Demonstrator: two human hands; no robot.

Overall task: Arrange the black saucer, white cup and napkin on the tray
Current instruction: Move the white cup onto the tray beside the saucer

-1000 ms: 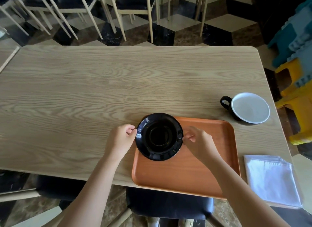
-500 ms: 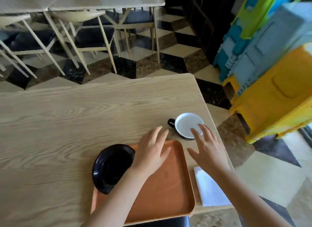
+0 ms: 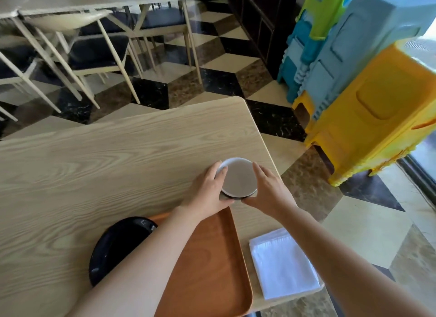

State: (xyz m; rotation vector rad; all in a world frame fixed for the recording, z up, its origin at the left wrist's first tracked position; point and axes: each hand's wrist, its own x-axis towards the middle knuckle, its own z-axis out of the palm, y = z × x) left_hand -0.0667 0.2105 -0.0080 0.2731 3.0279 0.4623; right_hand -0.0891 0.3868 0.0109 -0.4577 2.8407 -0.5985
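Both hands, left (image 3: 207, 189) and right (image 3: 266, 189), grip cup (image 3: 239, 177) on counter (image 3: 94, 156), beyond tray (image 3: 212, 257). Saucer (image 3: 118, 243) on tray; napkin (image 3: 283, 262) beside. Risk: cup tipping when lifted, if grip uneven.

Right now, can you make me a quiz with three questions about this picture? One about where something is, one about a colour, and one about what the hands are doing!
1. Where is the napkin?
A. on the table, right of the tray
B. on the saucer
C. on the floor

2. What colour is the saucer?
A. white
B. black
C. yellow

3. What are the two hands doing?
A. folding the napkin
B. lifting the tray
C. holding the cup from both sides

Answers:
1 A, it lies flat beside the tray's right edge.
2 B, it is glossy black.
3 C, the left hand and right hand wrap the cup's sides.
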